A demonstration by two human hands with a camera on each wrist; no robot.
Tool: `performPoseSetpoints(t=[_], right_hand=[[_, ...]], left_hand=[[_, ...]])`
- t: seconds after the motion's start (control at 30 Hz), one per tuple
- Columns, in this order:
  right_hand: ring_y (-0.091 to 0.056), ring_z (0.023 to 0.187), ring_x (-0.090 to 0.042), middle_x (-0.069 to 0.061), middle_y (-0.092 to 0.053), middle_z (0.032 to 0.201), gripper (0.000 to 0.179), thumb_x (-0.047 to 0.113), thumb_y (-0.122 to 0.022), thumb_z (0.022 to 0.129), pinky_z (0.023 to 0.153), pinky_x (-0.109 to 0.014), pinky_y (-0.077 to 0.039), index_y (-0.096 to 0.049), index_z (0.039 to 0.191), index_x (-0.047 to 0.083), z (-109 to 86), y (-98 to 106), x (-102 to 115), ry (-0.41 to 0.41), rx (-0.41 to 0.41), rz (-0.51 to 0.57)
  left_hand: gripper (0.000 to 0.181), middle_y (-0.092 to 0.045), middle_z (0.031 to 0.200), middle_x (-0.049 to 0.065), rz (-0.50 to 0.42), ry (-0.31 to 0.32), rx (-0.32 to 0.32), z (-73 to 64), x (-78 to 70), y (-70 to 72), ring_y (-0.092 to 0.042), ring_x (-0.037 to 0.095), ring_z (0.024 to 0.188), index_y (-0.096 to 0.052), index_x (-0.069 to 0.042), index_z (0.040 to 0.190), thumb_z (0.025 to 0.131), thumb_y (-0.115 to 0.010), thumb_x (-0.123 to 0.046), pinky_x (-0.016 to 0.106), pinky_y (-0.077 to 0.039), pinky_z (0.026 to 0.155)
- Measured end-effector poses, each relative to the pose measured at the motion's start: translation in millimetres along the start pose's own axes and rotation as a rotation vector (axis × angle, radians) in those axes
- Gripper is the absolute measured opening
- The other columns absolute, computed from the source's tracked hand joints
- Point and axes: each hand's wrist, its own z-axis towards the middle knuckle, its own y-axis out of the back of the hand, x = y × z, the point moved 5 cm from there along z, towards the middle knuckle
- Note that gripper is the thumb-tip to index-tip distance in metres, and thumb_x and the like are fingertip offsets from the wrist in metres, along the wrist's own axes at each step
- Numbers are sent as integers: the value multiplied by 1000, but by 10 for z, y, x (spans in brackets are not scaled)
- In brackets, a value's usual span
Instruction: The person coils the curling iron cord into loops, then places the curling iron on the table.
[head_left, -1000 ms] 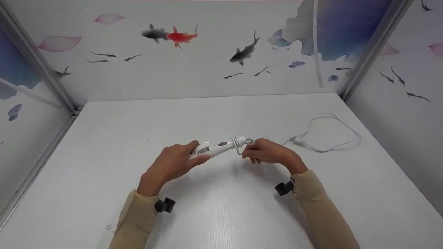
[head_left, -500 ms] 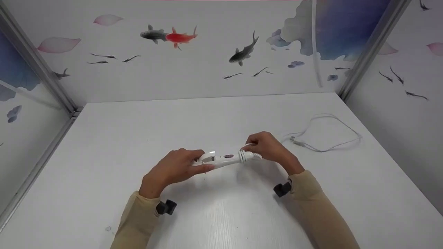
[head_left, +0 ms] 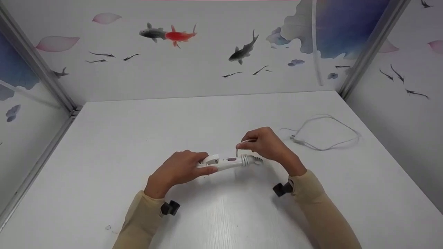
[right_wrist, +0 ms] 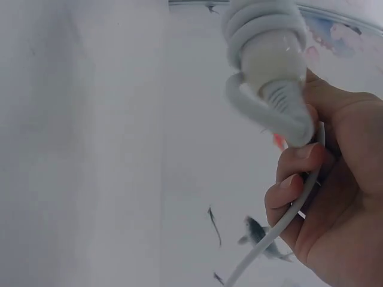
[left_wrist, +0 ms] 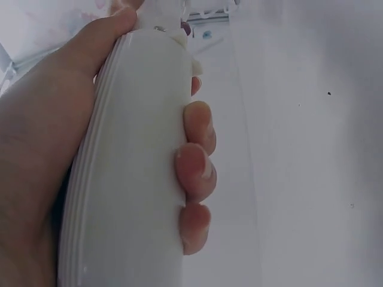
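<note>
My left hand [head_left: 181,169] grips a white hair iron [head_left: 224,164], which looks like a curling iron with a raised lever and a pinkish button panel. In the left wrist view its thick, ribbed white body [left_wrist: 134,155] lies between thumb and curled fingers. My right hand [head_left: 266,143] pinches the white power cord [right_wrist: 263,239] just above the iron's tail end. Several turns of cord [right_wrist: 266,24] are wound round that end, beside the ribbed strain relief [right_wrist: 284,98]. The iron is held over the table, nearly level.
The rest of the cord [head_left: 341,124] lies in a loose loop at the right of the white table [head_left: 221,214], with its plug [head_left: 297,140] near the loop's left side. White printed panels [head_left: 207,79] with fish stand at the back and both sides.
My right hand has moved from beside the iron's tail to above and behind it, carrying the cord around. The left hand has lowered the iron slightly toward me and to the right.
</note>
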Motion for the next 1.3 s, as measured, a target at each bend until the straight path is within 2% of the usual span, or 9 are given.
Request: performPoseSetpoints(t=[0.23,0.4,0.53,0.7,0.83,1.0,1.1,1.2,1.3], right_hand=[[-52,71,-14,-2,-67,81,23,30,-63,99,66,-28,-45,-78,101,12,-84,28,255,77,-7,-49],[-48,62,-12,-3,-63,73,23,24,-55,104,59,-24,-39,-75,105,11,-141,46,342,167,43,-35],[-58,64,-12,-4,-71,80,24,17,-52,105,63,-24,-49,-71,117,8,-166,9,355,211,165,-9],[-72,87,-23,-8,-76,102,32,16,-51,105,86,-35,-56,-63,134,9,-181,-100,330,208,356,-17],[-72,97,-31,-9,-75,114,34,15,-52,105,94,-44,-54,-60,138,11,-165,-163,229,195,451,14],[-72,98,-30,-8,-74,117,33,14,-53,104,91,-48,-54,-63,135,10,-115,-206,53,193,544,69],[-74,90,-25,-8,-77,110,31,21,-58,102,87,-47,-55,-68,128,8,-59,-201,-67,139,523,79],[-73,74,-19,-8,-79,94,30,29,-66,97,78,-46,-56,-75,113,6,0,-167,-193,36,434,63],[-62,61,-13,-3,-75,75,32,37,-71,93,66,-39,-53,-78,96,6,36,-142,-307,-62,346,22]], left_hand=[[39,-51,71,1,84,54,-72,3,23,60,-46,16,61,-57,-15,109,97,-59,-52,29,-36,57],[45,-52,69,3,131,89,-120,-5,41,135,-46,18,59,-55,-12,114,98,-55,-54,29,-35,55],[47,-57,73,5,132,129,-136,-40,84,197,-48,19,61,-56,-12,118,98,-56,-54,29,-36,56],[45,-59,76,6,125,166,-155,-79,142,264,-50,20,63,-56,-14,119,97,-58,-53,29,-36,57],[44,-59,75,6,140,145,-171,-83,132,281,-50,19,61,-57,-14,116,97,-58,-53,29,-36,56],[43,-60,73,5,153,91,-186,-83,85,277,-49,18,59,-57,-13,113,96,-61,-53,29,-36,55],[42,-59,73,4,142,71,-195,-90,72,286,-48,18,59,-57,-14,112,96,-60,-52,29,-36,55],[41,-57,72,4,113,59,-203,-106,68,306,-47,17,60,-56,-14,112,97,-60,-52,28,-35,56],[40,-53,71,2,83,44,-202,-123,61,317,-45,17,59,-55,-14,110,97,-59,-52,28,-34,56]])
